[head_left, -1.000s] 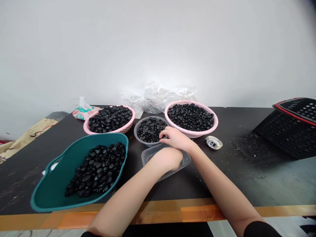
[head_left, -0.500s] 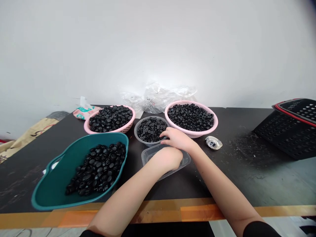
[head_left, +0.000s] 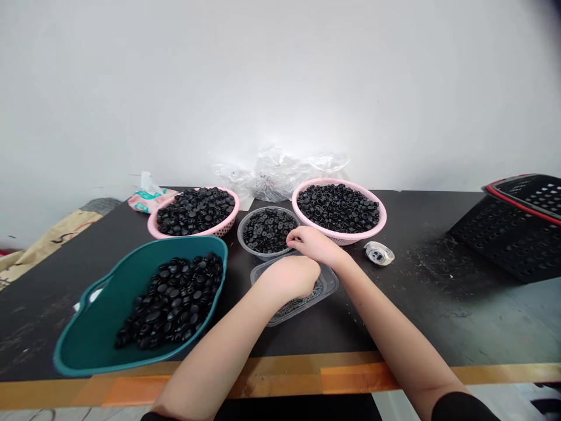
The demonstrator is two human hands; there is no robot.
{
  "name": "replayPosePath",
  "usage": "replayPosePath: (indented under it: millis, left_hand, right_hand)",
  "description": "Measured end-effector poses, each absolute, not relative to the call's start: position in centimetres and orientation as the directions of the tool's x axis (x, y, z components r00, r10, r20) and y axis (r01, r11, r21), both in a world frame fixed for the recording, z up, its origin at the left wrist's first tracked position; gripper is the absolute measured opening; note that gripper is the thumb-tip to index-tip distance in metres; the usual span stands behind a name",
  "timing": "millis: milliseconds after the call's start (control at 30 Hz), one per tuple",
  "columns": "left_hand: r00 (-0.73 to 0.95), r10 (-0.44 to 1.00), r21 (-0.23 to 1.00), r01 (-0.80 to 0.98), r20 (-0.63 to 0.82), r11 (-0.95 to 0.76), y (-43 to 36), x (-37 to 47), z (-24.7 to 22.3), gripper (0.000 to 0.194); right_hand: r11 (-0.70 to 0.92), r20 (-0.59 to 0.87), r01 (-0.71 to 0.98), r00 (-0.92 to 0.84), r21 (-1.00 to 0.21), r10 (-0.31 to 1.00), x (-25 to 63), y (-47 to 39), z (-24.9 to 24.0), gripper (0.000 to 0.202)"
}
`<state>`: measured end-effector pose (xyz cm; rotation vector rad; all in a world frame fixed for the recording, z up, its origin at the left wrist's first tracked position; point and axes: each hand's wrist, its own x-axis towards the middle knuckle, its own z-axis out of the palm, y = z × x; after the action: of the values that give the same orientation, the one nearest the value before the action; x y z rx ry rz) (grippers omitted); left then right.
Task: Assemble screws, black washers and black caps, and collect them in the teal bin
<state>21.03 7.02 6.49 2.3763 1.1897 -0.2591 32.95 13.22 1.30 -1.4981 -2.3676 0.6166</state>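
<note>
My left hand (head_left: 297, 275) is curled above a clear rectangular plastic tub (head_left: 333, 286); its fingertips are hidden behind the hand. Small grey metal screws (head_left: 293, 305) lie in the tub. At the near right rim of a round clear bowl (head_left: 244, 244) is my right hand (head_left: 312, 242), thumb and fingers drawn together. What sits between those fingers is too small to make out. Black discs with centre holes (head_left: 269, 229) fill the bowl.
Left stands a teal basin (head_left: 99, 327) of black round caps. Behind are two pink baskets, the left basket (head_left: 230, 221) and right basket (head_left: 383, 219), holding black parts. A tape roll (head_left: 379, 254), a black crate (head_left: 504, 240), a tissue pack (head_left: 146, 199) and plastic bags (head_left: 280, 172) surround them.
My left hand has shifted slightly up and left, uncovering more of the screws. My right hand's fingers have drawn closer together and moved slightly right at the bowl's rim.
</note>
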Motion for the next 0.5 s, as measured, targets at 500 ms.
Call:
replayPosePath:
  millis: [500]
  left_hand:
    - [0.566, 0.807, 0.534, 0.636, 0.168, -0.557, 4.9, 16.5, 12.3, 0.021]
  right_hand:
    - [0.436, 0.101, 0.762, -0.445, -0.479, 0.890, 32.7, 12.3, 1.3, 0.020]
